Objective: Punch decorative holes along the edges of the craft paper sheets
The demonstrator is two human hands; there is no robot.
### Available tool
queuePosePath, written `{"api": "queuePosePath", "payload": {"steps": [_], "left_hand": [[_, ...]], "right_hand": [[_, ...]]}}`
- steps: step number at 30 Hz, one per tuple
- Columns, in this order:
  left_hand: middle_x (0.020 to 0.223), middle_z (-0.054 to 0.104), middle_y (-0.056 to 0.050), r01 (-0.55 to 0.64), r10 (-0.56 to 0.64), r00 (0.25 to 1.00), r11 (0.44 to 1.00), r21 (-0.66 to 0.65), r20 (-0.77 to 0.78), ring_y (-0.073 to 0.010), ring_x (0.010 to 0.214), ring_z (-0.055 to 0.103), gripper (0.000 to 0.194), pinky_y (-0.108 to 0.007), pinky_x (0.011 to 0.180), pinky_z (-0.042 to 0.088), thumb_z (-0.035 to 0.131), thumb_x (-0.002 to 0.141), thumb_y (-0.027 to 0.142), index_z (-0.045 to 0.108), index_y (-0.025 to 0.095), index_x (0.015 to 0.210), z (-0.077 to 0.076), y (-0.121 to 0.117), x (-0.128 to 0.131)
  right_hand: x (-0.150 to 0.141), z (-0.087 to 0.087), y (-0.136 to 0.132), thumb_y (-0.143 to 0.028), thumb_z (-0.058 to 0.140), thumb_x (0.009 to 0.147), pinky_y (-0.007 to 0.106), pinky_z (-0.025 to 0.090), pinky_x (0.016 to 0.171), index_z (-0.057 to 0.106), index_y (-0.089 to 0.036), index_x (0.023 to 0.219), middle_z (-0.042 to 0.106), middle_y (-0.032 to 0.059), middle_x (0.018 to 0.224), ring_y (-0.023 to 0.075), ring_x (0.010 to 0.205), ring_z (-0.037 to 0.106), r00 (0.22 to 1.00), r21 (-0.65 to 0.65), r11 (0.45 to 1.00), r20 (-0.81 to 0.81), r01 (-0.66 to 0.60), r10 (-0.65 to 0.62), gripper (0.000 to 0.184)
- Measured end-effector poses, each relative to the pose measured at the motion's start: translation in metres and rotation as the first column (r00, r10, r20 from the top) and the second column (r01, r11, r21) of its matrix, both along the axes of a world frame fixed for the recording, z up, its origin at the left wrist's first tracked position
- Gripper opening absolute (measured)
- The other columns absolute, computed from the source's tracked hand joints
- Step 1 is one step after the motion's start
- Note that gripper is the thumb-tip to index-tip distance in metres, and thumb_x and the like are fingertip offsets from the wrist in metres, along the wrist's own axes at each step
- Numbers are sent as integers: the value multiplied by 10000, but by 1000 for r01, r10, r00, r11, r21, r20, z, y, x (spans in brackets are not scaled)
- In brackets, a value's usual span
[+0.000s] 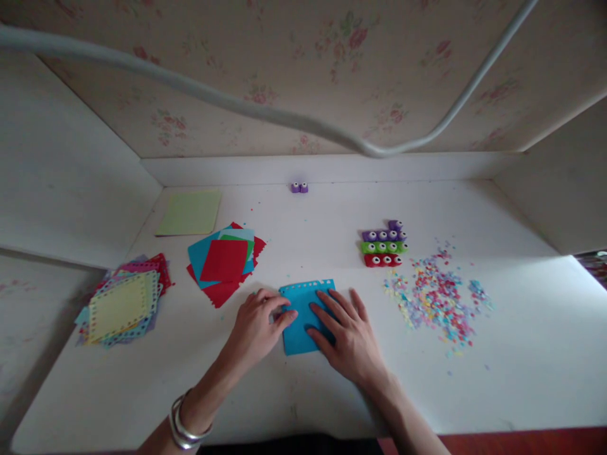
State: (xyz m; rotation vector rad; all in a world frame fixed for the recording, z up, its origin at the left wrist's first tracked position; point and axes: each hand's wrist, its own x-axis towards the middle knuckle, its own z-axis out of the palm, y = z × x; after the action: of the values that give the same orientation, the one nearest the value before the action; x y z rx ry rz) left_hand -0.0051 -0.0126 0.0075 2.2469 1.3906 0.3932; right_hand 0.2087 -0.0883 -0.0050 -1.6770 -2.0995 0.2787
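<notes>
A square blue sheet of paper lies on the table in front of me, with a row of punched holes along its far edge. My right hand rests flat on the right part of the sheet, fingers spread. At the sheet's left edge my left hand is curled, thumb and forefinger pinching the paper; its other fingers are folded and partly hidden. A silver bangle circles the left wrist.
Plain red, blue and green sheets lie left of centre. Far left is a pile of hole-edged sheets, with pale green paper behind. At right are eyed craft punches and scattered confetti. Two purple punches stand at the back; a white cable hangs above.
</notes>
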Motion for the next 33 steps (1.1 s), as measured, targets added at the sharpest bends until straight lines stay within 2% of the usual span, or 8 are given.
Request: {"api": "queuePosePath", "payload": {"steps": [4, 7, 12, 17, 21, 23, 27, 33], "left_hand": [[888, 670, -23, -2, 7, 995, 998, 55, -98, -231, 827, 641, 87, -315, 654, 495, 704, 853, 414, 767, 366, 890, 0, 1, 2], [868, 663, -30, 8, 3, 993, 996, 90, -118, -221, 799, 631, 101, -283, 608, 464, 707, 846, 439, 772, 377, 891, 1, -1, 3], [938, 680, -21, -52, 57, 993, 997, 50, -99, -244, 886, 642, 124, -348, 703, 503, 668, 889, 391, 758, 394, 973, 1, -6, 3], [1031, 689, -49, -30, 28, 998, 999, 23, 63, -212, 973, 656, 258, -355, 800, 536, 479, 1001, 323, 718, 283, 1088, 0, -10, -13], [1134, 679, -57, 89, -90, 996, 986, 144, 1, -248, 1047, 637, 274, -421, 906, 518, 653, 906, 389, 684, 293, 1161, -2, -15, -31], [1126, 689, -59, 112, -111, 994, 975, 193, -14, -246, 1024, 648, 279, -424, 897, 526, 657, 905, 370, 674, 286, 1171, -5, -17, -38], [1108, 707, -79, 8, -28, 996, 972, 237, 81, -233, 991, 680, 264, -398, 872, 569, 589, 948, 342, 645, 252, 1190, -12, -19, -51], [1117, 718, -75, -99, 70, 968, 989, 111, 240, -209, 952, 720, 312, -338, 859, 607, 593, 953, 326, 574, 245, 1254, -5, -25, -57]], "right_hand": [[0, 0, 0, -417, 594, 953, 604, 238, 1174, 626, -286, 1299, 584, 50, 1413, 298, 1324, 506, 1000, 7, 1000, 7, -5, 5, 371], [0, -1, 0, -403, 590, 954, 613, 240, 1169, 613, -291, 1315, 572, 49, 1426, 303, 1326, 503, 1000, 10, 1000, 24, -17, 16, 379], [1, -1, 0, -399, 585, 956, 618, 252, 1163, 614, -289, 1317, 579, 61, 1416, 306, 1320, 510, 999, 21, 999, 32, -30, 29, 379], [-1, 2, 0, -432, 579, 960, 608, 253, 1168, 632, -291, 1293, 587, 51, 1410, 295, 1324, 509, 1000, 4, 1000, 0, 6, -6, 365], [-2, 3, 0, -436, 582, 959, 613, 250, 1168, 643, -289, 1277, 593, 49, 1403, 293, 1321, 512, 1000, 3, 1000, -6, 13, -13, 356], [-2, 2, 0, -435, 588, 955, 614, 257, 1165, 647, -291, 1272, 599, 51, 1396, 293, 1316, 517, 1000, 12, 1000, -3, 15, -15, 353], [0, 0, 0, -430, 594, 951, 618, 268, 1159, 640, -290, 1282, 597, 58, 1398, 295, 1311, 522, 1000, 15, 1000, 16, 1, -1, 362], [2, 0, -2, -342, 570, 966, 635, 293, 1152, 551, -264, 1377, 590, 80, 1402, 299, 1347, 488, 1000, 89, 996, -20, -3, 5, 419]]}}
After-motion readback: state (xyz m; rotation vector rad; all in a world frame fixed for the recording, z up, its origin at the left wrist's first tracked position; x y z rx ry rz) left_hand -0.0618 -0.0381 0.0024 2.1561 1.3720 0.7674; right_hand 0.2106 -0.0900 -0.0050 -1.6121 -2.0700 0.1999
